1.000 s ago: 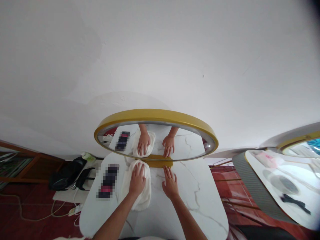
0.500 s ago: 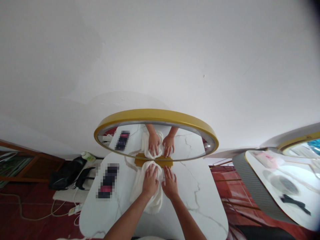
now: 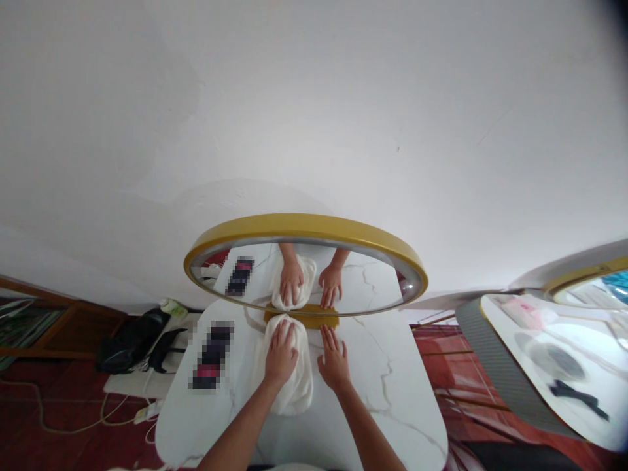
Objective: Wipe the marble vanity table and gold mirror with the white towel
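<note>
My left hand lies flat, fingers together, pressing on a white cloth spread on the white marble table. My right hand rests flat on the bare tabletop just right of the cloth, fingers stretched out, holding nothing. Both hands sit close to the gold base of a round gold-framed mirror, which reflects them and the cloth.
A blurred-out dark object lies on the table left of the cloth. Black bags and cables sit on the red floor at left. Another table with a mirror stands at right. A white wall rises behind.
My left hand slid the cloth rightward against my right hand, then back a little to the left. My right hand stayed put.
</note>
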Action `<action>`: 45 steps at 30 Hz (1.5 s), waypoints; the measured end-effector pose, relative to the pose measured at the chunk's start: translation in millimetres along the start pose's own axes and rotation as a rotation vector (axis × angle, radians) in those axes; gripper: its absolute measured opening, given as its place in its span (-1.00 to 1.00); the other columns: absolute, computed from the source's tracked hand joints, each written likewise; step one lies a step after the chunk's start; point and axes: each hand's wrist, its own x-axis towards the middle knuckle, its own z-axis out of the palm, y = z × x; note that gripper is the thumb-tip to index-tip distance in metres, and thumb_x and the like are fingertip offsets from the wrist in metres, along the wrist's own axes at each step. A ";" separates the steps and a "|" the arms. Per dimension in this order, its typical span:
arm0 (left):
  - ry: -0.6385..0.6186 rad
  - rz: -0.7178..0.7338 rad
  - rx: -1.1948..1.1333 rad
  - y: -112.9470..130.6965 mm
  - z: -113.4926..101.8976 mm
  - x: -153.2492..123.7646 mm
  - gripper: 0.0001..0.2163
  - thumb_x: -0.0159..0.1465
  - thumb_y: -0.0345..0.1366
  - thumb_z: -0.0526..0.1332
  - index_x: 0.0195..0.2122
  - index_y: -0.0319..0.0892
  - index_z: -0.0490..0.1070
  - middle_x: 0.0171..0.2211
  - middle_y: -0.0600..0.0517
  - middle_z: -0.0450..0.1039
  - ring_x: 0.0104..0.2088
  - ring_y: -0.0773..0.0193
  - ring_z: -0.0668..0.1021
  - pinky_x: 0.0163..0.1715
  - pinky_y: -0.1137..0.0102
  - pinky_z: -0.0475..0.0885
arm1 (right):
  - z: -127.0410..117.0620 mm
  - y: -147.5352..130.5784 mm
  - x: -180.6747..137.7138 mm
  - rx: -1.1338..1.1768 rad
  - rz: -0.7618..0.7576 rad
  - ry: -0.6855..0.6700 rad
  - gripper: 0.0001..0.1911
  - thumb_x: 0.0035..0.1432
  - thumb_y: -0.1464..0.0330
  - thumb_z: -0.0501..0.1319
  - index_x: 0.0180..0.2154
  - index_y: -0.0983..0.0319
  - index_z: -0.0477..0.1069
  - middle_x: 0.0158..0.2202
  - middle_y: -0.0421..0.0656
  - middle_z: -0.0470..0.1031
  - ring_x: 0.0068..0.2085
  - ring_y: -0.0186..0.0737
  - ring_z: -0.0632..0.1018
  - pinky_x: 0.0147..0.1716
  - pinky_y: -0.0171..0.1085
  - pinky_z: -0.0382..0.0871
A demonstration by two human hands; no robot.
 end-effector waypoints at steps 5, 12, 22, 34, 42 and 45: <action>0.051 -0.036 0.030 -30.7 -4.3 -4.1 -0.40 0.13 -0.43 0.05 0.24 -0.14 0.04 0.30 -0.02 -0.08 0.29 0.10 -0.04 0.24 0.19 0.01 | -1.6 -0.4 -0.5 0.003 0.002 -0.007 -0.13 -0.03 0.52 -0.07 0.29 0.14 -0.41 0.33 -0.33 -0.31 0.30 -0.35 -0.31 0.22 -0.05 -0.16; 0.010 -0.083 0.062 -46.9 -8.5 -0.3 -0.42 0.16 -0.40 0.05 0.25 -0.14 0.03 0.31 -0.04 -0.10 0.29 0.08 -0.03 0.23 0.21 0.01 | -2.9 -0.9 -0.7 0.000 0.005 -0.011 -0.13 -0.02 0.52 -0.07 0.28 0.14 -0.42 0.33 -0.34 -0.29 0.31 -0.34 -0.30 0.22 -0.07 -0.15; -0.015 -0.074 0.059 -57.9 -11.2 25.0 -0.42 0.12 -0.44 0.06 0.22 -0.17 0.09 0.30 -0.01 -0.08 0.28 0.05 -0.02 0.21 0.16 0.05 | -4.2 -1.8 -0.7 -0.010 0.004 -0.007 -0.13 -0.02 0.53 -0.06 0.28 0.15 -0.41 0.33 -0.31 -0.30 0.31 -0.32 -0.28 0.22 -0.07 -0.16; 0.019 -0.050 0.091 -48.1 -6.9 -0.3 -0.37 0.10 -0.48 0.03 0.25 -0.15 0.05 0.30 0.00 -0.08 0.30 0.08 -0.08 0.23 0.17 0.01 | -6.0 -3.0 -1.3 -0.005 0.014 -0.016 -0.14 -0.01 0.52 -0.06 0.28 0.16 -0.42 0.33 -0.29 -0.25 0.31 -0.31 -0.26 0.22 -0.09 -0.14; 0.021 -0.022 0.086 -44.5 -5.1 -7.7 -0.36 0.09 -0.48 0.03 0.25 -0.14 0.03 0.31 0.03 -0.09 0.30 0.09 -0.09 0.23 0.16 -0.01 | -3.1 -1.7 -1.0 -0.002 -0.001 0.002 -0.15 0.01 0.51 -0.06 0.29 0.15 -0.42 0.33 -0.29 -0.28 0.31 -0.31 -0.28 0.21 -0.08 -0.13; -0.009 -0.025 0.073 -46.3 -7.0 1.9 -0.35 0.08 -0.48 0.03 0.26 -0.12 0.02 0.31 0.05 -0.08 0.30 0.10 -0.09 0.22 0.17 0.01 | -2.5 -1.1 -0.8 -0.005 -0.001 -0.005 -0.15 0.00 0.51 -0.06 0.29 0.15 -0.41 0.33 -0.29 -0.27 0.31 -0.32 -0.27 0.21 -0.09 -0.13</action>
